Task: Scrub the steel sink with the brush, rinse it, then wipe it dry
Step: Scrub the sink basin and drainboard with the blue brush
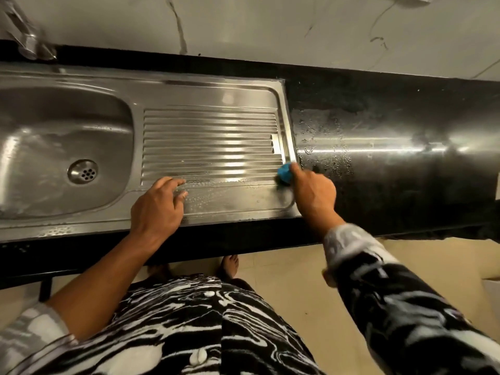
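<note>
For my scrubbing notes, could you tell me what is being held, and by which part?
The right hand grips the blue brush from above, covering most of it; the left hand holds nothing.

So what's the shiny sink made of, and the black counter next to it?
The sink looks like stainless steel: grey metal, bright reflections, pressed ridges. The counter seems polished black stone, maybe granite: glossy, mirror-like glare, water beading on it.

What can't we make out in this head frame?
brush: head view, mostly hidden under the right hand; only a blue end shows.
tap: head view, blurred and cut off by the top-left corner.
sink: head view, left part of the basin cut off by the frame edge.
left hand: head view, palm side hidden by its own back.
</note>
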